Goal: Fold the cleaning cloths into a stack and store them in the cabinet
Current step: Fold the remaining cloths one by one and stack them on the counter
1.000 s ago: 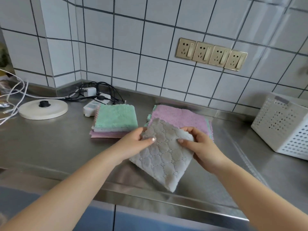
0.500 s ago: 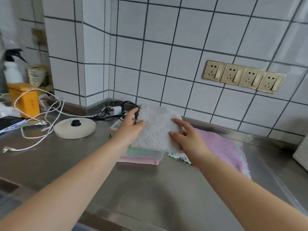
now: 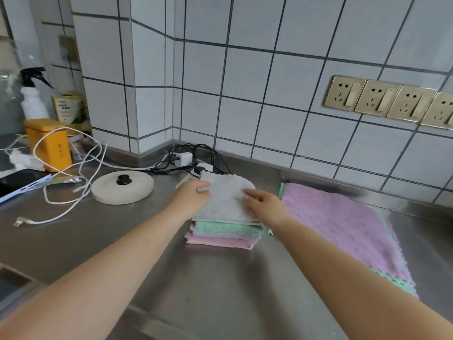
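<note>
A folded grey cloth (image 3: pixel 226 197) lies on top of a small stack, above a folded green cloth (image 3: pixel 228 229) and a folded pink cloth (image 3: pixel 220 242). My left hand (image 3: pixel 192 197) grips the grey cloth's left edge with the thumb on top. My right hand (image 3: pixel 266 204) holds its right edge, thumb and a finger lying on the top face. To the right of the stack lies a flat pile of unfolded cloths (image 3: pixel 343 227), pink on top with green edges showing underneath.
The steel counter (image 3: pixel 122 241) carries a round white kettle base (image 3: pixel 122 190), a tangle of black cables with a white charger (image 3: pixel 183 159) behind the stack, a loose white cable (image 3: pixel 66 168), a yellow box (image 3: pixel 49 143) and a spray bottle (image 3: pixel 33 94). Gold sockets (image 3: pixel 389 101) sit on the tiled wall.
Both hands carried the grey cloth from in front of the unfolded pile leftward and set it down on the folded stack. The view swung left.
</note>
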`<move>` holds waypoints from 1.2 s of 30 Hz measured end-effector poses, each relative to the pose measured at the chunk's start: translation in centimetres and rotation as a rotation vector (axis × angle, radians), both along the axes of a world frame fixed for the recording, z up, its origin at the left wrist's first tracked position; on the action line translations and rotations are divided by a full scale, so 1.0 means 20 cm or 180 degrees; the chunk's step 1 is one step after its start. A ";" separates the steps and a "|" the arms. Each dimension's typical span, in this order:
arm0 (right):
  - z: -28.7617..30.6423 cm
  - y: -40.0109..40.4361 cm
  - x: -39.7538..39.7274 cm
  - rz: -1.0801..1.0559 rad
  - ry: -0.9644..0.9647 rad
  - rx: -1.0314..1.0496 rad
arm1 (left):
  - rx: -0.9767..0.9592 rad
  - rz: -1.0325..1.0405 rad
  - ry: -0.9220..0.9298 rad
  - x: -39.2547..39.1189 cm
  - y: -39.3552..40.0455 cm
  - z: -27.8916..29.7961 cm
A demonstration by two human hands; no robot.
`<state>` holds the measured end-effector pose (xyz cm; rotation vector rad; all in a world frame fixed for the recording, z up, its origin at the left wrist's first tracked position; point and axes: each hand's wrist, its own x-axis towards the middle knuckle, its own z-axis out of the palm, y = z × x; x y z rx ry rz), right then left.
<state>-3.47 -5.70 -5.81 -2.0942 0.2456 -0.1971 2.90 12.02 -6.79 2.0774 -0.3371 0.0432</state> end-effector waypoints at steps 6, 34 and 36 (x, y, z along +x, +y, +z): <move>-0.01 0.00 0.05 -0.0160 -0.0330 -0.1175 | 0.1851 -0.0102 -0.1386 0.00 -0.07 0.03; -0.21 -0.66 -0.55 -0.0710 0.0152 -0.2235 | 0.1686 -0.1216 -0.2182 -0.36 -0.65 -0.07; -0.22 -0.83 -0.67 -0.0899 0.0408 -0.2197 | 0.1766 -0.1433 -0.2079 -0.38 -0.81 -0.11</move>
